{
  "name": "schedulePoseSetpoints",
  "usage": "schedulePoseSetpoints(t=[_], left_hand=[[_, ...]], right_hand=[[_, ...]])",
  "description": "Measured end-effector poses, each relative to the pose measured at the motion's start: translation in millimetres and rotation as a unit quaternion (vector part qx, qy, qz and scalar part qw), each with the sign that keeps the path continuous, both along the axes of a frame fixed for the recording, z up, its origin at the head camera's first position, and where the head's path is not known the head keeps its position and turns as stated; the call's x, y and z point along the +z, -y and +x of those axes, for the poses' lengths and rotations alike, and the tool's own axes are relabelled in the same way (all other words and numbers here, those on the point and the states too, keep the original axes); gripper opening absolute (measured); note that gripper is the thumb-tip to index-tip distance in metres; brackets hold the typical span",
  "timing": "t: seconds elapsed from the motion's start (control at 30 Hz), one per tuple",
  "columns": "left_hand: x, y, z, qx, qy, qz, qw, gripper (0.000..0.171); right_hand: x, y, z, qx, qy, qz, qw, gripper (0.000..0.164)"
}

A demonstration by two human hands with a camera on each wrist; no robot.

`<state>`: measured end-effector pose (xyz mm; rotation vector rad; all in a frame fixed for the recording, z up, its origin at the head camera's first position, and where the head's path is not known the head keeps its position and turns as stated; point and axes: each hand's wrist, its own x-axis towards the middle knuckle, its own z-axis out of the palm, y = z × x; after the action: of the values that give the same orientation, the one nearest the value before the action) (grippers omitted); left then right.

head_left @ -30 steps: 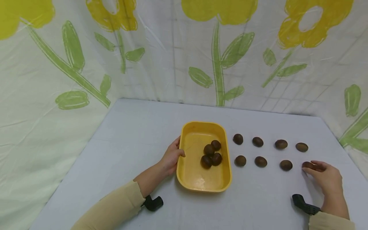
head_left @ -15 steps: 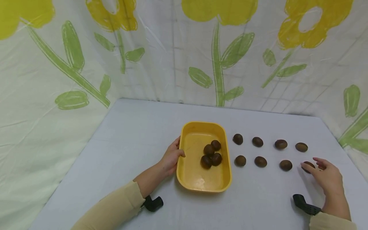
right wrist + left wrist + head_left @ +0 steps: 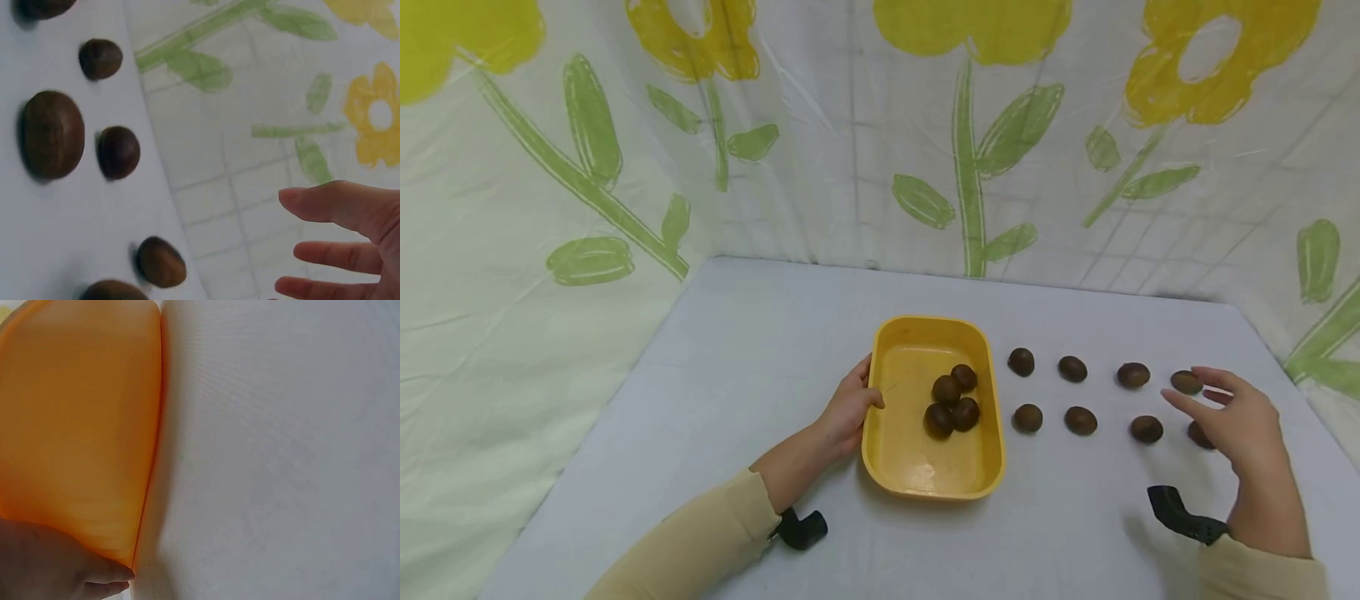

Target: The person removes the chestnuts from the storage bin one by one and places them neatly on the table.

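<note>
My left hand (image 3: pixel 847 410) grips the left rim of a yellow plastic tray (image 3: pixel 910 471), with the thumb over the edge. Several dark brown chestnuts (image 3: pixel 938 422) lie grouped inside it. In the left wrist view, the tray's orange-looking side (image 3: pixel 81 425) fills the left, with the hand (image 3: pixel 50 565) at its lower end. My right hand (image 3: pixel 1243 417) is held with thumb and fingers spread and nothing between them, near the rightmost back-row chestnut (image 3: pixel 1186 382). It partly covers the rightmost front-row chestnut (image 3: pixel 1201 434). In the right wrist view the hand (image 3: pixel 350 237) appears spread and apart from the chestnuts.
Right of the tray, several more chestnuts (image 3: pixel 1080 421) stand in two rows on the white tabletop (image 3: pixel 760 333). A hanging sheet with painted flowers (image 3: pixel 820 167) encloses the table's back and sides.
My right hand has let go of the rightmost front-row chestnut, which stays on the table, and has moved back toward the chestnut behind it. The left hand and tray have not moved.
</note>
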<state>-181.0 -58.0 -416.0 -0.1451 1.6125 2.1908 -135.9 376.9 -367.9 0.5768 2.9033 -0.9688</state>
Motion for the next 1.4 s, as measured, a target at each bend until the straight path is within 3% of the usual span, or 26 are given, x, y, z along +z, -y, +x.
schedulePoseSetpoints(t=[0.13,0.4,0.73,1.07,1.4], left_hand=[[-0.7,-1,0.3,-0.002,0.0,-0.002,1.0,0.084],[-0.2,0,1.1,0.003,0.0,-0.002,1.0,0.083],[-1.2,1,1.8,-0.006,-0.009,0.011,0.9999,0.084],[-1.0,2,1.3,-0.001,-0.01,0.02,0.9997,0.084],[-2.3,2,0.9,-0.006,-0.019,0.017,0.9997,0.083]], right_hand=[[18.6,28,-3.4,0.064,-0.03,0.013,0.997,0.074],[25.9,74,-21.3,0.155,-0.067,0.021,0.985,0.061],[32.0,133,-38.9,0.214,-0.045,-0.028,0.975,0.052],[36.3,184,-55.6,0.304,-0.032,-0.056,0.951,0.046],[29.5,218,-66.6,0.338,0.005,-0.059,0.939,0.043]])
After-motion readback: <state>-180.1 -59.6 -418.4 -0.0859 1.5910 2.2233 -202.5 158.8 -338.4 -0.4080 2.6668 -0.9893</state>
